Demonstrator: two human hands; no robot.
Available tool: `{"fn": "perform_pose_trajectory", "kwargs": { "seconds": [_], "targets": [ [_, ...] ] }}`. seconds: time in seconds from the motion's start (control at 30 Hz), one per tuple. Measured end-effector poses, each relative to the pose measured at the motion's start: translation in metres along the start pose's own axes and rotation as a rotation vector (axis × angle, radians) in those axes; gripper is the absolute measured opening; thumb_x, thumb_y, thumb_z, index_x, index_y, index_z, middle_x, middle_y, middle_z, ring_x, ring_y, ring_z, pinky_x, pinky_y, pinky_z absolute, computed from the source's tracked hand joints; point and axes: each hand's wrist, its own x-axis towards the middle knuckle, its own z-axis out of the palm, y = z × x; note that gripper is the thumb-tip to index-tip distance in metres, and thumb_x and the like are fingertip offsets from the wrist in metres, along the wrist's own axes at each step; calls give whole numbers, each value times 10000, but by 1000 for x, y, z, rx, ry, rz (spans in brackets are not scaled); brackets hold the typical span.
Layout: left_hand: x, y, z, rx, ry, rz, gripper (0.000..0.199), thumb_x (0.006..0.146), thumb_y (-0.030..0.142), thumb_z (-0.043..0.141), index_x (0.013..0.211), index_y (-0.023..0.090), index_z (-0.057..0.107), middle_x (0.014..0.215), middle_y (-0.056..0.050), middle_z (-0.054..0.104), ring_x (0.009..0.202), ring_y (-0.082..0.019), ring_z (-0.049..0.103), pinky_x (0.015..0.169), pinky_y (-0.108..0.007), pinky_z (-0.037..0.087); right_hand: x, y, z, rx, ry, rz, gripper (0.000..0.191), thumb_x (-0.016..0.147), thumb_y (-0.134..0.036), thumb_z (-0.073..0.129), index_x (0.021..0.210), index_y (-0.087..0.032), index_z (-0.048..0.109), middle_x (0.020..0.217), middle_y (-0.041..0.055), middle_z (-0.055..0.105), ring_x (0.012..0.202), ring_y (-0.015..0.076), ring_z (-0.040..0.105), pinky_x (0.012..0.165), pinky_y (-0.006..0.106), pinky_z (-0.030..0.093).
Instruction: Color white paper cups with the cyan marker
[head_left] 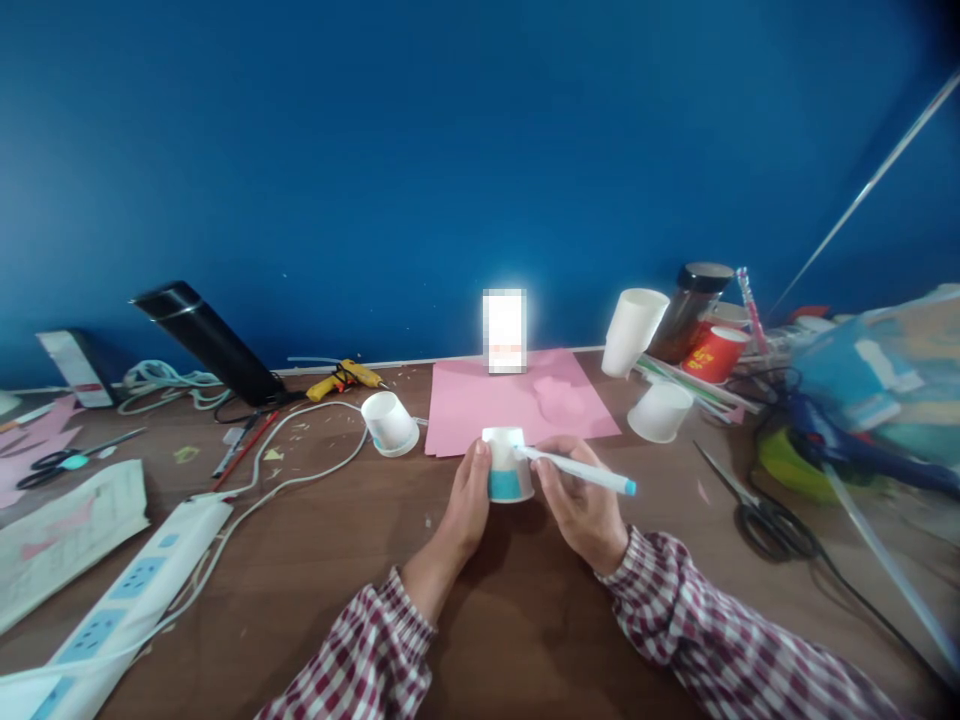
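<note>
My left hand grips a white paper cup from its left side. The cup stands upside down, its wide rim low, with a turquoise band coloured around the lower part. In my right hand is a white marker with a light blue end. Its tip meets or nearly meets the cup's right side, above the turquoise band. Pink paper sheets lie just behind the cup. To the left, another white paper cup stands upside down with some turquoise near its rim.
Left: a power strip, white cable, yellow glue gun and black cylinder. Right: black scissors, an upturned cup, stacked cups, a red cup and a blue glue gun. A bright phone-like screen stands behind.
</note>
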Motion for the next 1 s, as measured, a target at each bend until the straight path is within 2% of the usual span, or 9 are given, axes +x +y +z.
{"fn": "perform_pose_trajectory", "kwargs": {
  "seconds": [0.23,0.53,0.87,1.0],
  "targets": [
    [0,2,0,54,-14,3,493,902,534,359,970,130,634,1002,-89,661,898,-188,576,816,-295,437,1,-3,0,-34,9,-2,96,870,-265,562,945,-206,564,784,22,627,640,131,602,515,208,502],
    [0,1,0,34,-13,13,470,904,523,368,919,136,635,942,-67,665,851,-176,574,773,-279,437,1,-2,-1,-31,3,-8,89,874,-260,560,944,-206,560,795,27,626,677,138,614,532,208,504],
    [0,2,0,41,-25,25,461,913,503,359,941,134,633,975,-78,670,887,-184,583,810,-285,439,0,-3,0,-28,-5,0,92,872,-261,557,946,-207,557,751,10,612,575,112,564,485,203,475],
    [0,2,0,38,2,17,446,896,511,394,939,144,644,984,-72,679,899,-189,590,840,-293,433,0,-3,-1,-35,-4,-7,91,872,-261,557,946,-208,559,767,14,617,605,119,577,519,214,489]
  ]
}}
